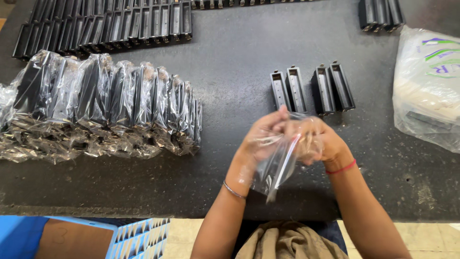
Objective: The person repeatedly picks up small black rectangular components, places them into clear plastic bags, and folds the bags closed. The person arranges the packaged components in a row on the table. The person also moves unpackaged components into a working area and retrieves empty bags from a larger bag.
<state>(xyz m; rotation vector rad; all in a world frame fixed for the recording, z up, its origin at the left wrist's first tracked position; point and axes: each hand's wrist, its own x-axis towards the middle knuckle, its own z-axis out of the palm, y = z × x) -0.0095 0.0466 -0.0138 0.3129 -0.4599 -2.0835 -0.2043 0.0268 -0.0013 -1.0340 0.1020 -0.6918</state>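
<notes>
Head view: left hand [262, 136] and right hand [320, 139] both closed on clear plastic bag [280, 165], long axis slanting down-left, just short of four bare black parts [311, 90] on desk [230, 62].

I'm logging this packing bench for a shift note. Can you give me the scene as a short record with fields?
left hand: holds clear plastic bag, blurred
right hand: grips the same bag's top
in front of hands: four loose black parts standing in two pairs
left side: row of bagged parts
far left: unbagged black parts in rows
right edge: large plastic sack
surface: dark table
</notes>
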